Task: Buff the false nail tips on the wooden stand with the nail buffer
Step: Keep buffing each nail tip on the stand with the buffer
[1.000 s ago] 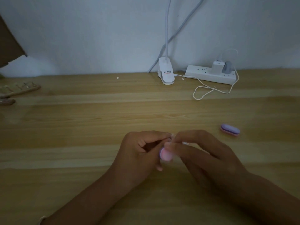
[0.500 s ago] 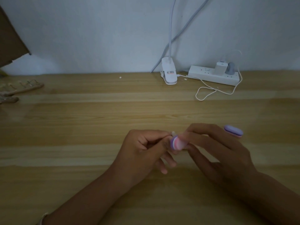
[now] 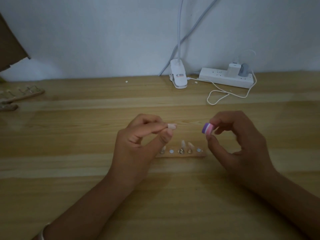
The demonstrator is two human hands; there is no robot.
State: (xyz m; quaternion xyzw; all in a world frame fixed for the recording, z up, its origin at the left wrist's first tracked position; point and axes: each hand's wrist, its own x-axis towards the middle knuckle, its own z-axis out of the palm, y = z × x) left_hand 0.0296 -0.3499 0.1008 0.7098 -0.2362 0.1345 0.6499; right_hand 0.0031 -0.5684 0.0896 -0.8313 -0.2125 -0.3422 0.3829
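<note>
A false nail tip (image 3: 172, 126) is pinched by the left hand (image 3: 138, 144). The nail buffer (image 3: 207, 129) is gripped by the right hand (image 3: 239, 141), apart from it. Between the hands, the wooden stand (image 3: 181, 155) is laid on the table (image 3: 86, 170), with mounted tips (image 3: 183, 144) upright on it. A lamp clip (image 3: 178, 77) and power strip (image 3: 225, 78) are noted by the wall.

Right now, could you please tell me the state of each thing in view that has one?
Left hand: pinches a nail tip, held up in the air.
Right hand: grips the buffer, apart from that tip.
Stand: lies flat, two tips upright on it, two pegs bare, left end hidden.
Charger: plugged into the power strip.
</note>
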